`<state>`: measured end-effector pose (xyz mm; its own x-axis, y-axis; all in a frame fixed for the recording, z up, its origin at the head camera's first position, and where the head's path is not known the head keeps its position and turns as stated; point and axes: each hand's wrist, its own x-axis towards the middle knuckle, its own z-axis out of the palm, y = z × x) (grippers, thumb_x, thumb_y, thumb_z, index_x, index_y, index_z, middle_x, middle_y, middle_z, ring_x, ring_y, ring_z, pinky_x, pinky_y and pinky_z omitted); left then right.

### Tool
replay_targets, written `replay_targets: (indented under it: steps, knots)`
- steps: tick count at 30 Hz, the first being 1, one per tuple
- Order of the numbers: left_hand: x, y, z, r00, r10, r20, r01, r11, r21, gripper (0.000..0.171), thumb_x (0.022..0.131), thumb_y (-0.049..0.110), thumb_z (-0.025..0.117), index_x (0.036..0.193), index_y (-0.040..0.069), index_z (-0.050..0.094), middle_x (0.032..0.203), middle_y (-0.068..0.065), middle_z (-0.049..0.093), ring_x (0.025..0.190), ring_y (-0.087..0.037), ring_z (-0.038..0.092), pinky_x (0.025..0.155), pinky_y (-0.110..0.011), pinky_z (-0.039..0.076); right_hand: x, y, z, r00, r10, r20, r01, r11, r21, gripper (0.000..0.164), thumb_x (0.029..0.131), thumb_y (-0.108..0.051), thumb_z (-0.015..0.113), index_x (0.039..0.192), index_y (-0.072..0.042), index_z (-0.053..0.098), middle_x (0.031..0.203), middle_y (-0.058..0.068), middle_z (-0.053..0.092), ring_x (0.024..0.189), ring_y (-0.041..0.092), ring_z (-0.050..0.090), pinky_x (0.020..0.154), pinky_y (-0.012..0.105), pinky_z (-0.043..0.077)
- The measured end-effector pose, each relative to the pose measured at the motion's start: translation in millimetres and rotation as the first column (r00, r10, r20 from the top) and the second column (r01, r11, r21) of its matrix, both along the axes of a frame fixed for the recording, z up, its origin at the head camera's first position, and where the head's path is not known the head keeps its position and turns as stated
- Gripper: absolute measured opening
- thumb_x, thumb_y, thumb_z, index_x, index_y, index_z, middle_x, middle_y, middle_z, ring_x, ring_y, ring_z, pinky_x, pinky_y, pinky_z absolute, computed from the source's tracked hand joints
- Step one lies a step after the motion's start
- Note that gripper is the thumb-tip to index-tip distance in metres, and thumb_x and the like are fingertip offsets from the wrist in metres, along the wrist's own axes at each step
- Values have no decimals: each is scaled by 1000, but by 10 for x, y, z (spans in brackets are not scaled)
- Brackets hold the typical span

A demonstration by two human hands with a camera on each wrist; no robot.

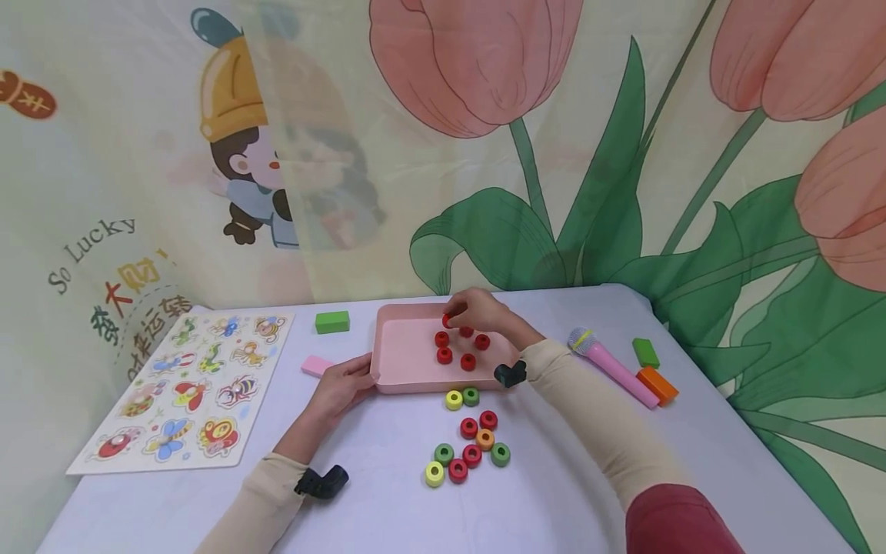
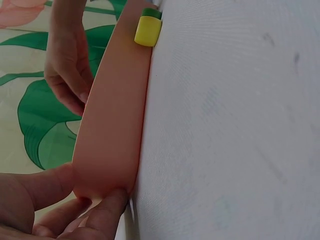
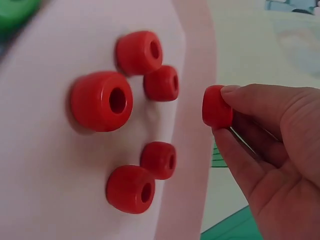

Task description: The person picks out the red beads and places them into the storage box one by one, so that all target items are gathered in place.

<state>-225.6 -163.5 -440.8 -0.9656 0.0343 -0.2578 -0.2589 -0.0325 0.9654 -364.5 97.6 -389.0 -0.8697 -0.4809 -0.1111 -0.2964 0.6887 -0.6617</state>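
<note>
My right hand [image 1: 479, 311] is over the back part of the pink tray [image 1: 408, 378]. Thumb and fingers pinch a red bead [image 3: 217, 107], lifted above the tray floor. Several other red beads [image 1: 444, 355] lie inside, grouped in the tray's right half, most with their holes facing up. At the near left corner of the tray, my left hand [image 1: 341, 390] holds on, thumb by the rim and fingertips low against the outer wall in the left wrist view. Just outside the tray's front wall sit a yellow bead [image 1: 453, 399] and a green bead [image 1: 471, 396], side by side.
Nearer the front lie loose red, green, yellow and orange beads [image 1: 485, 439]. A picture board of insects [image 1: 176, 392] is at left, near a green block [image 1: 332, 322] and a pink block [image 1: 316, 365]. Rightward are a toy microphone [image 1: 616, 369], an orange block [image 1: 657, 386] and another green block [image 1: 646, 353].
</note>
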Motion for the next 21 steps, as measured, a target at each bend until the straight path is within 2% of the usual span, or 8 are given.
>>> replay_targets:
  steps: [7, 16, 21]
  knots:
    - [-6, 5, 14, 1000, 5, 3, -5, 1000, -7, 54, 96, -4, 56, 147, -7, 38, 148, -27, 39, 133, -36, 43, 106, -43, 41, -140, -96, -81, 999, -35, -2, 35, 996, 86, 22, 91, -15, 70, 113, -12, 73, 95, 1, 66, 82, 23, 64, 76, 39, 51]
    - [-4, 10, 1, 1000, 12, 3, -12, 1000, -5, 53, 95, -4, 57, 146, -6, 40, 147, -26, 40, 132, -36, 44, 105, -43, 42, -184, -165, -179, 999, -34, 21, 33, 996, 79, 24, 92, -10, 69, 115, -11, 72, 96, 5, 64, 86, 24, 60, 71, 31, 56]
    - [2, 11, -11, 1000, 7, -2, -7, 1000, 1, 53, 96, -4, 55, 146, -7, 39, 147, -27, 40, 132, -36, 44, 105, -43, 41, -216, -166, -226, 999, -28, 45, 23, 994, 108, 25, 92, -11, 69, 116, -12, 73, 95, 5, 65, 80, 23, 62, 66, 30, 55]
